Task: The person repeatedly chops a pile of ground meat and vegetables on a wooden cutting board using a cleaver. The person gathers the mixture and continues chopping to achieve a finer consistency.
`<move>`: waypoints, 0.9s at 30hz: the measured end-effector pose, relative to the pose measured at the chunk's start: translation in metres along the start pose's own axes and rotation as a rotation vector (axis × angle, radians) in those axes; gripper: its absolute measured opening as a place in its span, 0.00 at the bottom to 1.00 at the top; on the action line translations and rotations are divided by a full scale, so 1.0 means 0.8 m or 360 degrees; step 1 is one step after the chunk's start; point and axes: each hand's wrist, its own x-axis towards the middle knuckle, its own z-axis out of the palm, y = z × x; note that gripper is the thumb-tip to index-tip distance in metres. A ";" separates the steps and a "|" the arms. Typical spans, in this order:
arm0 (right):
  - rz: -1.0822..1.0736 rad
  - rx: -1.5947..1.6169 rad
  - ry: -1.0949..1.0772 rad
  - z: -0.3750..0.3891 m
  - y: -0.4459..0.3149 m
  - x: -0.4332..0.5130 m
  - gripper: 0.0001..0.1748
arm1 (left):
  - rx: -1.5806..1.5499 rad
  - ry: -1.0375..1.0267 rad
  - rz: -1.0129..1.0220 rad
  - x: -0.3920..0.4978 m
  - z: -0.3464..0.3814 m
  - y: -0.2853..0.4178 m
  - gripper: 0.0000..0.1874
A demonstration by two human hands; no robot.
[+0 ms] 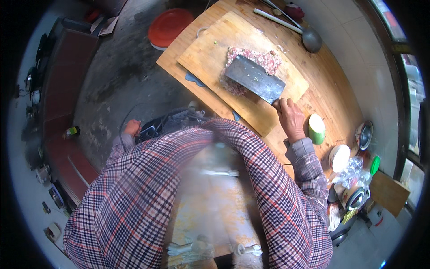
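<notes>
My right hand (290, 117) grips the handle of a wide-bladed cleaver (255, 79). The blade lies over minced meat (257, 59) on a thick wooden cutting board (208, 55); some mince shows beyond its far edge and some on its near side. Part of the meat is hidden under the blade. My left hand (133, 127) hangs low at the left, away from the board, fingers curled; whether it holds anything is unclear. Near my right wrist a cut piece of green-skinned vegetable (316, 129) stands on the wooden table (336, 90).
A metal ladle (311, 39) and a white rod (277, 21) lie at the table's far side. Bowls (339, 158), a crumpled plastic bag (351, 171) and a green lid (375, 165) crowd the right side. A red round lid (171, 28) is beyond the table's left edge.
</notes>
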 end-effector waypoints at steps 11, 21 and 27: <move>0.0626 0.0771 0.0505 -0.111 -0.094 0.034 0.18 | 0.0161 -0.0058 0.0178 0.070 -0.037 0.061 0.13; 0.0855 0.0500 -0.0070 -0.031 -0.132 0.114 0.18 | 0.0272 -0.0229 0.0224 0.134 -0.072 0.095 0.12; 0.0826 0.0501 0.0491 -0.024 -0.131 0.110 0.14 | 0.0325 -0.0192 0.0147 0.133 -0.070 0.106 0.13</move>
